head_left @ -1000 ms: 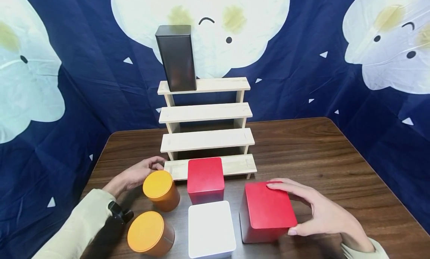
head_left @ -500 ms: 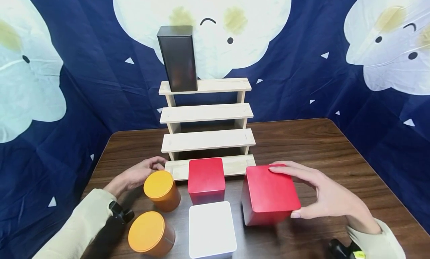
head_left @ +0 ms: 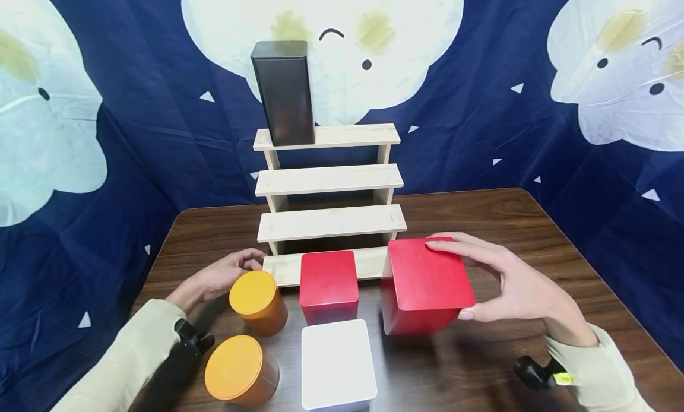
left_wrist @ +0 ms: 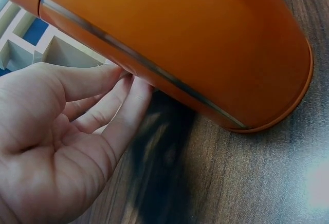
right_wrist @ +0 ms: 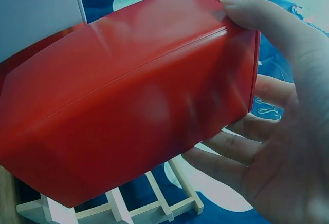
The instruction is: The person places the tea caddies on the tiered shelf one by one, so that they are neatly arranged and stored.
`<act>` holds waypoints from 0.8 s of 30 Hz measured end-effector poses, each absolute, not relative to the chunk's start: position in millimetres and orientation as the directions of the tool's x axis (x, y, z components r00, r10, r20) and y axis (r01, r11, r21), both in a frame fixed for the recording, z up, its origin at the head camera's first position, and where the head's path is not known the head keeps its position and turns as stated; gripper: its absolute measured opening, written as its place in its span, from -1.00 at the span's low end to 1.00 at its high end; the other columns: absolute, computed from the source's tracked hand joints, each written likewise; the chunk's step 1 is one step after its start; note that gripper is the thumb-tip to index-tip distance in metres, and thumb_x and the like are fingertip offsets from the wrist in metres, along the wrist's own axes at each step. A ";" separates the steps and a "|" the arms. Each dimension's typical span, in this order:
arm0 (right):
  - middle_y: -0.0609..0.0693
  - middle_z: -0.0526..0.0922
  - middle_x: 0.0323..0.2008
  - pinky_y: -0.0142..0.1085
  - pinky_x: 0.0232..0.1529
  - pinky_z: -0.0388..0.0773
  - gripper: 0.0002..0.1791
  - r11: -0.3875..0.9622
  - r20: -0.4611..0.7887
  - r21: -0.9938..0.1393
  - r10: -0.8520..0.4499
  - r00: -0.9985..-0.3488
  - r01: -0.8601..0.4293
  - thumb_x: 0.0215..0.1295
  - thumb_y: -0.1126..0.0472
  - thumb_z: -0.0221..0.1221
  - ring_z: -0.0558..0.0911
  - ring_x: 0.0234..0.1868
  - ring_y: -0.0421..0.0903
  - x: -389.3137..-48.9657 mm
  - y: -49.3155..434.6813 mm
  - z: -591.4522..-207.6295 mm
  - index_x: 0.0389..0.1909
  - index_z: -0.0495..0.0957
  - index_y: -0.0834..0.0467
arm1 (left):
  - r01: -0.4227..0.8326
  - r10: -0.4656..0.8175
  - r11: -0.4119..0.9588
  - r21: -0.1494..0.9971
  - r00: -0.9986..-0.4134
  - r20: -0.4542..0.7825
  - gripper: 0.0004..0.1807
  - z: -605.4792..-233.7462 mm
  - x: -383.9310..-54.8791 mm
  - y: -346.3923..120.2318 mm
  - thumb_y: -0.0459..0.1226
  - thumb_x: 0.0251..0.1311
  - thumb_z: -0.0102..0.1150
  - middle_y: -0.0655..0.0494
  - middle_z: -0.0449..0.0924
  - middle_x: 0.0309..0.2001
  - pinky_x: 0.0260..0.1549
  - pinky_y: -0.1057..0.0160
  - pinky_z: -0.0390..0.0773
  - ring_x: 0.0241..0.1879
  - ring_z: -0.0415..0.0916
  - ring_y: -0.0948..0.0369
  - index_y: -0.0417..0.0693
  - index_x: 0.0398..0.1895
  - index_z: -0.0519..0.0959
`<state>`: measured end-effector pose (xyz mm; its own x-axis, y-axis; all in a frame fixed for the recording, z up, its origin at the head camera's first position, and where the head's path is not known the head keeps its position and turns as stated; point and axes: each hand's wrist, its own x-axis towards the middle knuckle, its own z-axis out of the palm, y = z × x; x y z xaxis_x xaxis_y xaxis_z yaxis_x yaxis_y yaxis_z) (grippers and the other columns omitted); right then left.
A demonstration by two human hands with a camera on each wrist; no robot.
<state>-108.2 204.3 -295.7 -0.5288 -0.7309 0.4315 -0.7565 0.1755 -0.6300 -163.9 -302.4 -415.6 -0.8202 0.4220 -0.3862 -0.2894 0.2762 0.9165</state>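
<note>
My right hand grips a tall red square tin by its lidded end, the thumb at the near corner and the fingers on the far side. A shadow falls on the table under this tin, which overlaps the bottom step's right end in the head view. My left hand stays at the left end of the bottom step of the wooden stepped rack. In the left wrist view its thumb and fingertips come together behind an orange round canister; I cannot tell whether they pinch the step.
A second red tin stands before the bottom step, with a white tin nearer. Another orange canister is at the front left. A tall black tin stands on the top step's left. Dark blue cloth hangs behind the wooden table.
My right hand has carried the gripped red tin up and forward, towards the rack's right end. My left hand and the other tins and canisters have kept their places.
</note>
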 end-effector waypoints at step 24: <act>0.18 0.30 0.31 -0.37 -0.05 0.59 -0.07 0.107 0.443 -0.699 -0.711 -0.546 -0.707 -0.25 0.54 0.39 0.52 0.13 -0.09 -138.3 188.4 -266.9 0.31 0.29 0.31 | -0.294 0.420 0.282 0.913 -0.818 -0.393 -0.35 -416.2 -165.3 -303.1 -0.52 0.16 -0.06 -0.02 0.50 -0.19 -0.27 0.23 0.64 -0.28 0.53 0.16 -0.39 0.34 0.00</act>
